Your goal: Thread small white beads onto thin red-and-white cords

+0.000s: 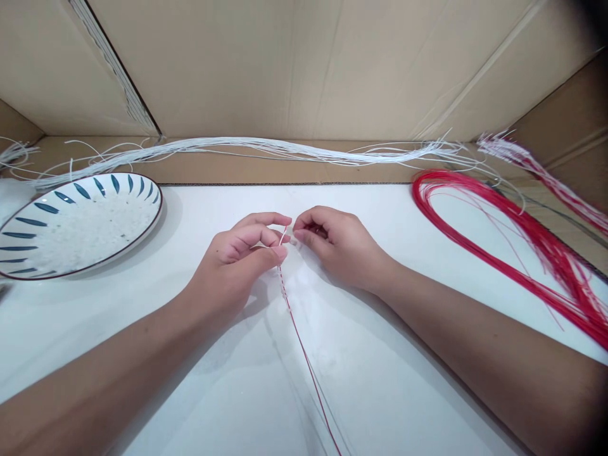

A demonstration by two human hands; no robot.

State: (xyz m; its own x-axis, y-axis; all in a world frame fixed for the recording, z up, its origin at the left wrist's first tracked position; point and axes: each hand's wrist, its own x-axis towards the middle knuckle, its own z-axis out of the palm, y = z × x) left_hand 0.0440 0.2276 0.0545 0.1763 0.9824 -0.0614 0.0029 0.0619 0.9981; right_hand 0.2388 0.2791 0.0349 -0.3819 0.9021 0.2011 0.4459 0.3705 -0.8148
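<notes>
My left hand (pixel 249 253) pinches a thin red cord (pixel 304 348) between thumb and fingers, near the cord's upper end. A pale tip of the strand sticks up between the fingers. Below the thumb, small clear beads (pixel 284 291) sit along the cord, which then runs down toward the bottom edge of the view. Just to the right, my right hand (pixel 339 244) has its thumb and index finger pressed together. Something tiny and pale seems to be at those fingertips, too small to name. The two hands are close but apart.
An oval plate (pixel 156 215) with blue leaf marks holds many tiny clear pieces at the left. White strands (pixel 266 149) lie along the cardboard (pixel 285 69) at the back. A looped bundle of red cords (pixel 456 237) lies at the right, beside a red-and-white bundle (pixel 546 168).
</notes>
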